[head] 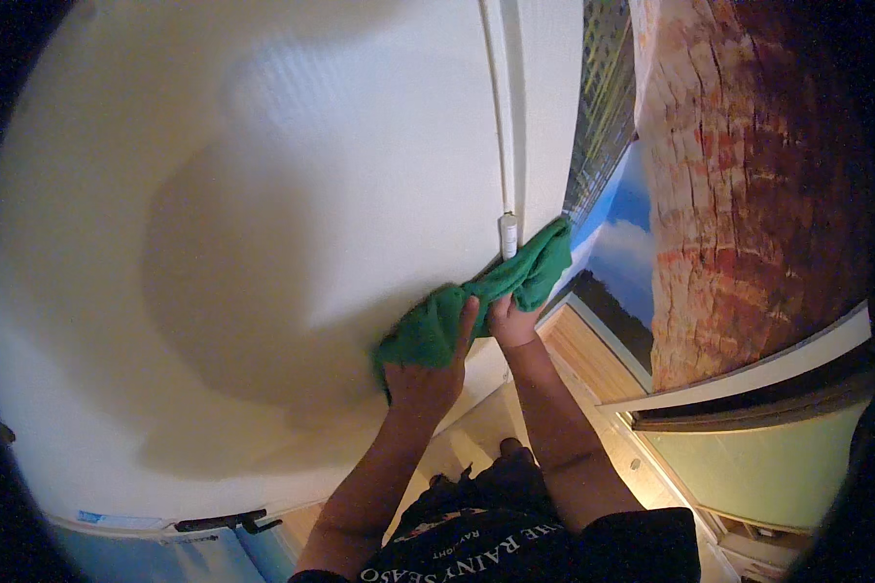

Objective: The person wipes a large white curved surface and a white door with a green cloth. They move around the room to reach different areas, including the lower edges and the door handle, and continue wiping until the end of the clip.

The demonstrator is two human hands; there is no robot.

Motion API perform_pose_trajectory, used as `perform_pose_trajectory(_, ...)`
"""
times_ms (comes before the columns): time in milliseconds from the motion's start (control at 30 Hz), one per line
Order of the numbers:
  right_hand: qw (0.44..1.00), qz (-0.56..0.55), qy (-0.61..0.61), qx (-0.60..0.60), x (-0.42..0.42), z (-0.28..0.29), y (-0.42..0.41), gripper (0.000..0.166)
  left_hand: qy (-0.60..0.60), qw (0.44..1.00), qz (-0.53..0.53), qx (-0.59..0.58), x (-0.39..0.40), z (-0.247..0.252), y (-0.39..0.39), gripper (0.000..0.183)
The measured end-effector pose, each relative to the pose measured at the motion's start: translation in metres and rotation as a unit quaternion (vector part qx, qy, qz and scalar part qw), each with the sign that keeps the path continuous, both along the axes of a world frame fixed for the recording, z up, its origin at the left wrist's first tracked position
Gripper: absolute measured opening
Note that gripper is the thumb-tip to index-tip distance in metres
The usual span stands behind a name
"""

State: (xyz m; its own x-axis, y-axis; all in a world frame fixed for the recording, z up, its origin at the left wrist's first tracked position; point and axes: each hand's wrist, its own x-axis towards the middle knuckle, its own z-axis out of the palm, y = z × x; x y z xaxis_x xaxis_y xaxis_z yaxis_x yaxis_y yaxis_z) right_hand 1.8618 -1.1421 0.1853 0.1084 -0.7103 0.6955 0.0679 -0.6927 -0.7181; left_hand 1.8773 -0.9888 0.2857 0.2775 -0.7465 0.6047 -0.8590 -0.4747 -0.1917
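Observation:
A green cloth (437, 324) is bunched in both of my hands against the lower right edge of a large white surface (379, 197). My left hand (429, 382) grips its nearer left part, with one finger extended along the folds. To the right, my right hand (514, 321) holds the other part, and a twisted end of the cloth reaches up and right. Just above that end, a small white cylinder (509, 235) bearing writing sits at the lower end of a thin white cord or strip (497, 109). The cloth hides most of my fingers.
A mural with a tree trunk (744, 197) and blue sky covers the wall at right. Below it is a pale green panel (765, 466). A black handle (222, 522) shows at lower left. Light floor (481, 419) lies beneath my arms.

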Motion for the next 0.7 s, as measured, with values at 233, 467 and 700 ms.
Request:
perform_pose_trajectory(233, 0.982, 0.103, 0.013, 0.158, 0.0, -0.099, 0.013, 0.064, 0.155, 0.986, -0.062, 0.015, -0.001, -0.049, 0.008, 0.033)
perform_pose_trajectory(467, 0.947, 0.159, 0.041, 0.278, 0.011, -0.141, 0.107, 0.057, 0.232, 0.97, 0.009, 0.077, 0.002, -0.091, 0.062, 0.047)
perform_pose_trajectory(700, 0.989, 0.141, 0.039, 0.019, 0.013, -0.055, 0.148, 0.062, 0.027, 0.993, 0.095, -0.058, 0.003, -0.055, 0.114, 0.047)
